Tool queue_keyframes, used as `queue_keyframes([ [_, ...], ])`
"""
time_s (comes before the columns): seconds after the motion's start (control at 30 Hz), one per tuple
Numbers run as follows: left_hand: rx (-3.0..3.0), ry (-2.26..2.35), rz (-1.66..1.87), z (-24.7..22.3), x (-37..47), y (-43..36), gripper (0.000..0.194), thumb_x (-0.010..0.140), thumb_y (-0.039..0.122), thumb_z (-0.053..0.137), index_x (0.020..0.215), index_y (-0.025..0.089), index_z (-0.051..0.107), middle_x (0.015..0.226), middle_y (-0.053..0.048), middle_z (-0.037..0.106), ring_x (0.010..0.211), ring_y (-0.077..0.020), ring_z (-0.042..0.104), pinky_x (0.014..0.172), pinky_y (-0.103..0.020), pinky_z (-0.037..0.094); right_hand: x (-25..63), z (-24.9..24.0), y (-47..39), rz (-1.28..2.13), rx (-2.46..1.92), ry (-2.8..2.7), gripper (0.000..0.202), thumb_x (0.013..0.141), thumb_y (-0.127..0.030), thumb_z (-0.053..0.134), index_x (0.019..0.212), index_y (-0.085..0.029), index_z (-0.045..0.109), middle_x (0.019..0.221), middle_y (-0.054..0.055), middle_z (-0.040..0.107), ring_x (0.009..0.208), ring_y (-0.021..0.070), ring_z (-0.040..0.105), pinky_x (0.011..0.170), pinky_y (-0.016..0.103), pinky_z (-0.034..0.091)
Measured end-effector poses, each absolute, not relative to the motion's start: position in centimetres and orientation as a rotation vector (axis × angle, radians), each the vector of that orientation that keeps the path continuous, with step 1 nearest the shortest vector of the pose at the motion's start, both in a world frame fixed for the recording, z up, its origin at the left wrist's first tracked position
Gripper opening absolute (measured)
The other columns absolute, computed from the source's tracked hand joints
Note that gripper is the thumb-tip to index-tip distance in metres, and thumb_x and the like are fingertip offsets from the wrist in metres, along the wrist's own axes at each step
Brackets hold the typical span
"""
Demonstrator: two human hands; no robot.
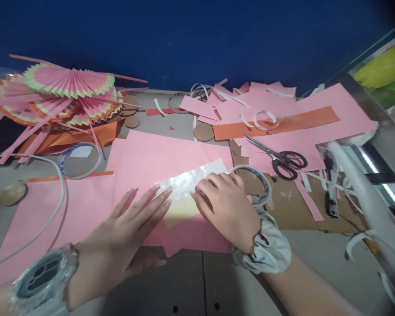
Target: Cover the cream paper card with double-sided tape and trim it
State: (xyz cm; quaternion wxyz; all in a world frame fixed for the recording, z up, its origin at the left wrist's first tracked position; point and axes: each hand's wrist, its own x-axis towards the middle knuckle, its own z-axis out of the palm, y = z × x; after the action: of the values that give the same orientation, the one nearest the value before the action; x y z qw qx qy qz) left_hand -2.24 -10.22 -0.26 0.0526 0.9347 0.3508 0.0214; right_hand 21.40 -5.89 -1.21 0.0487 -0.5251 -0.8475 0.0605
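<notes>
A glossy white and pale yellow strip (pixel 181 193) lies at a slant over pink paper (pixel 171 153) in front of me. My left hand (pixel 131 224) rests flat, fingers stretched out, with its fingertips on the strip's left end. My right hand (pixel 225 204) is closed, its fingers curled down over the right part of the strip. What is under or inside those fingers is hidden. Just right of that hand, partly covered by it, is a tape roll (pixel 265 186) with a blue-printed inner ring.
Black-handled scissors (pixel 276 158) and a cutter knife (pixel 331 186) lie right, near cardboard (pixel 303 215). Pink sheets, an orange strip (pixel 303 120) and white curls stand behind. Folded paper fans (pixel 72 83), another tape roll (pixel 80 160) and a white cable (pixel 64 188) are left.
</notes>
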Motion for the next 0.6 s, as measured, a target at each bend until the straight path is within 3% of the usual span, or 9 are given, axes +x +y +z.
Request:
queue_keyframes([
  [0.47, 2.844, 1.136, 0.061, -2.0, -2.3, -10.8, 0.071, 0.087, 0.052, 0.046, 0.143, 0.012, 0.03, 0.148, -0.008, 0.033, 0.137, -0.0303, 0.025, 0.115, -0.048, 0.008, 21.6, 0.1, -6.0, 0.22, -1.699, -2.439, 0.032, 0.094, -0.022, 0.033, 0.08, -0.019, 0.061, 0.08, 0.004, 0.063, 0.079, 0.0197, 0.054, 0.094, 0.041, 0.028],
  [0.6, 2.86, 1.115, 0.095, -2.0, -2.4, -10.7, 0.071, 0.086, 0.052, 0.047, 0.141, 0.011, 0.032, 0.147, -0.009, 0.035, 0.137, -0.0297, 0.026, 0.115, -0.046, 0.008, 22.4, 0.2, -5.9, 0.46, -1.718, -2.132, 0.029, 0.095, -0.022, 0.031, 0.103, -0.02, 0.059, 0.076, 0.002, 0.066, 0.08, 0.0193, 0.058, 0.089, 0.038, 0.037],
])
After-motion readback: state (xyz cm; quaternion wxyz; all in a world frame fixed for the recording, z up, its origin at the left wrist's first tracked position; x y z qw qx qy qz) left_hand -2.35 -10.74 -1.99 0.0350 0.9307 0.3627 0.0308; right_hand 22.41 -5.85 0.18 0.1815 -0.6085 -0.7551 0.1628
